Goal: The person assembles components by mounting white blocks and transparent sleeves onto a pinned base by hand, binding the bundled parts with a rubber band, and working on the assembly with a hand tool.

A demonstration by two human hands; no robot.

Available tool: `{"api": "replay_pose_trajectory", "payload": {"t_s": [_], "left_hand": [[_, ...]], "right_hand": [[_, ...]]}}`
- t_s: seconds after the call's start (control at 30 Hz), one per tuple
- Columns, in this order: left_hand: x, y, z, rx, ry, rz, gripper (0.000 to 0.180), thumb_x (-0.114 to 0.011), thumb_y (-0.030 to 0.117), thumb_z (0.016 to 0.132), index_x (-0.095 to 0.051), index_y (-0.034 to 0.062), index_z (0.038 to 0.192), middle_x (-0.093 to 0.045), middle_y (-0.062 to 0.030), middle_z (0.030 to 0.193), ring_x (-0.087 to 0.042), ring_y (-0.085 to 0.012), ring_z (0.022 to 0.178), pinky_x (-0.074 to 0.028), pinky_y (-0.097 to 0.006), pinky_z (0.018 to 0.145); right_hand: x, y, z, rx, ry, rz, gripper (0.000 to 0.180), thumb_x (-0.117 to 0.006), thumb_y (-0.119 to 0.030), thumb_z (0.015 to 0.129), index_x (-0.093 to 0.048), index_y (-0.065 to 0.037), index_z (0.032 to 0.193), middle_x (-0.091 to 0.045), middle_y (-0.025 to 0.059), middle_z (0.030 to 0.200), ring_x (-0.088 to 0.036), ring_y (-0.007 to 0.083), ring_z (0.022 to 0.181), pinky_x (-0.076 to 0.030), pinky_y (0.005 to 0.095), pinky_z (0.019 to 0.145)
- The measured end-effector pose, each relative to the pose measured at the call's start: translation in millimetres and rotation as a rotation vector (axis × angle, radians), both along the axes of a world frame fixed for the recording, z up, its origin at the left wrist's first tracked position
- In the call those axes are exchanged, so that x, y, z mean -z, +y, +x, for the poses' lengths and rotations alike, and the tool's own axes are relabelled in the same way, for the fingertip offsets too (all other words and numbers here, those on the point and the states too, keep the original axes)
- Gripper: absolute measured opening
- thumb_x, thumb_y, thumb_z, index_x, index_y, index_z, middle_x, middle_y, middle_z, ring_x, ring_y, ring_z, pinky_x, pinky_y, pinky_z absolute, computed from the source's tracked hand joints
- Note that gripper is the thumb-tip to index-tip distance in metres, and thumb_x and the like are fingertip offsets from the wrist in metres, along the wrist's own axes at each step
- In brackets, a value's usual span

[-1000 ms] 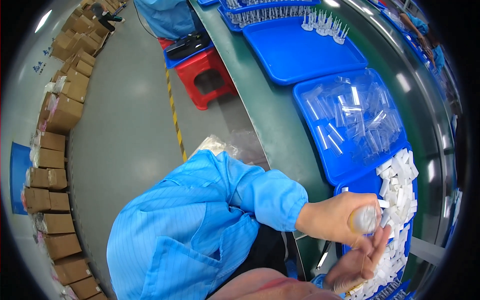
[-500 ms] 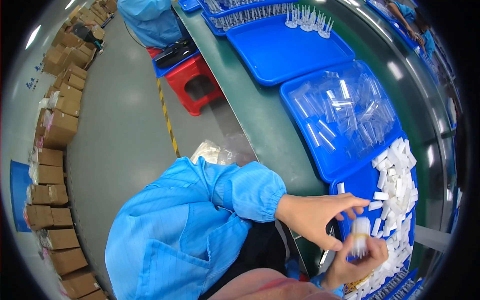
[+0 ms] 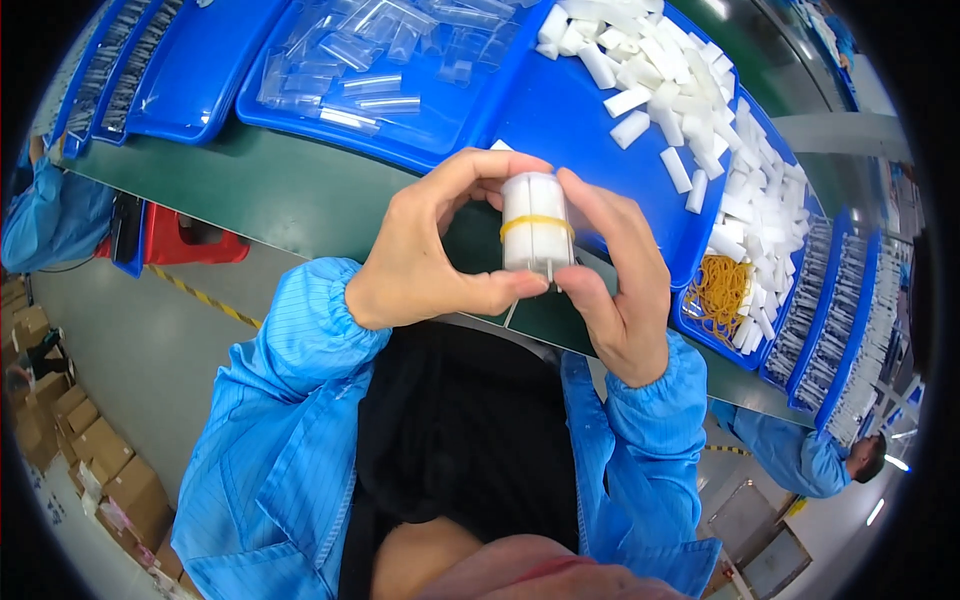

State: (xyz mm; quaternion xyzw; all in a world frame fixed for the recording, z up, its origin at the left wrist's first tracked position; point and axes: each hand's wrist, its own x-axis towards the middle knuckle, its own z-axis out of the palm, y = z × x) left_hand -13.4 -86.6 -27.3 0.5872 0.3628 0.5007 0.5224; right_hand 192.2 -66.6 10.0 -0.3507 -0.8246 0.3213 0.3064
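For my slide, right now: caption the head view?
Both hands hold a banded white bundle above blue trays.

Grey floor (image 3: 150,350), green workbench (image 3: 300,190), perhaps cardboard boxes (image 3: 90,440) alongside.

Light: bright, even, from overhead.
Glare: soft sheen on blue trays (image 3: 560,110), upper frame.
Shadows: faint.
Edges: strong fisheye bending, black rim.
Focus: centre sharp.

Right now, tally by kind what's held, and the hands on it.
White cylindrical bundle: 1
Yellow rubber band around the bundle: 1
Hands gripping the bundle: 2, the left hand and the right hand
Total: 2 held things, 2 hands
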Motion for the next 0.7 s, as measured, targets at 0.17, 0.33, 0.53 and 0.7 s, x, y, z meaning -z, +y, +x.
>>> {"api": "replay_pose_trajectory", "payload": {"t_s": [0.17, 0.33, 0.53, 0.7], "left_hand": [[-1, -2, 7, -0.079, -0.038, 0.006, 0.076, -0.088, 0.015, 0.067, -0.052, 0.0014, 0.132, -0.057, -0.0094, 0.121, -0.056, -0.0188, 0.105, -0.045, -0.032, 0.094], [-4, -3, 5, -0.092, 0.122, 0.135, 0.075, -0.089, 0.016, 0.067, -0.053, 0.0020, 0.131, -0.057, -0.0096, 0.121, -0.056, -0.0183, 0.104, -0.046, -0.031, 0.092], [-8, -1, 2, -0.138, -0.018, -0.029, 0.073, -0.091, 0.016, 0.065, -0.056, -0.0001, 0.127, -0.061, -0.0088, 0.116, -0.058, -0.0163, 0.103, -0.048, -0.030, 0.090], [-4, -2, 3, -0.140, 0.048, -0.044, 0.077, -0.093, 0.017, 0.063, -0.054, -0.0014, 0.127, -0.062, -0.0098, 0.116, -0.060, -0.0157, 0.104, -0.049, -0.029, 0.091]], "right_hand": [[17, -3, -1, 0.056, 0.248, -0.133, 0.062, -0.072, -0.030, 0.087, -0.051, 0.001, 0.136, -0.058, 0.0174, 0.123, -0.061, 0.0270, 0.108, -0.049, 0.0358, 0.093], [22, -8, -2, 0.034, 0.305, -0.141, 0.063, -0.071, -0.031, 0.088, -0.050, 0.002, 0.137, -0.055, 0.0180, 0.126, -0.060, 0.0275, 0.110, -0.049, 0.0363, 0.095], [14, 0, -1, -0.083, 0.509, -0.405, 0.063, -0.074, -0.026, 0.087, -0.049, 0.002, 0.137, -0.056, 0.0180, 0.127, -0.060, 0.0266, 0.111, -0.049, 0.0357, 0.095], [19, 5, 1, -0.064, 0.291, -0.312, 0.070, -0.078, -0.020, 0.082, -0.046, -0.001, 0.141, -0.057, 0.0168, 0.128, -0.059, 0.0262, 0.113, -0.047, 0.0366, 0.098]]}}
